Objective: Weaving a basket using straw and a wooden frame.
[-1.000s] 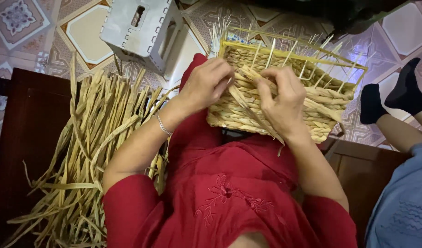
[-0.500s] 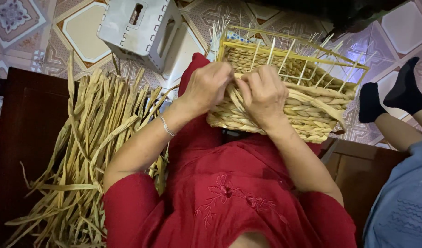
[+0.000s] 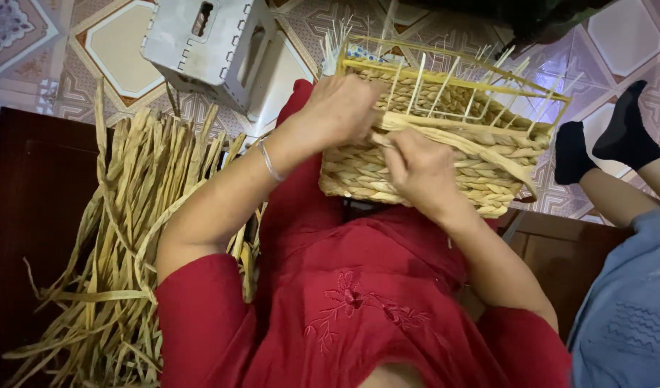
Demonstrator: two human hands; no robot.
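A half-woven straw basket (image 3: 445,154) on a yellow wire frame (image 3: 488,68) rests on my lap, its open side facing away. My left hand (image 3: 340,108) grips the basket's near left rim, a thin bracelet on that wrist. My right hand (image 3: 420,169) is closed on a flat straw strand (image 3: 481,144) that runs along the woven wall to the right. The lower rows are braided; bare upright wires stand above them.
A thick bundle of loose dried straw strands (image 3: 136,237) lies at my left over a dark wooden surface (image 3: 35,208). A grey plastic stool (image 3: 208,47) stands on the patterned tile floor beyond. Another person's legs in black socks (image 3: 603,144) are at the right.
My right hand has slid down and left along the basket wall, pulling the strand. My left hand has shifted up onto the rim. The basket has tilted slightly.
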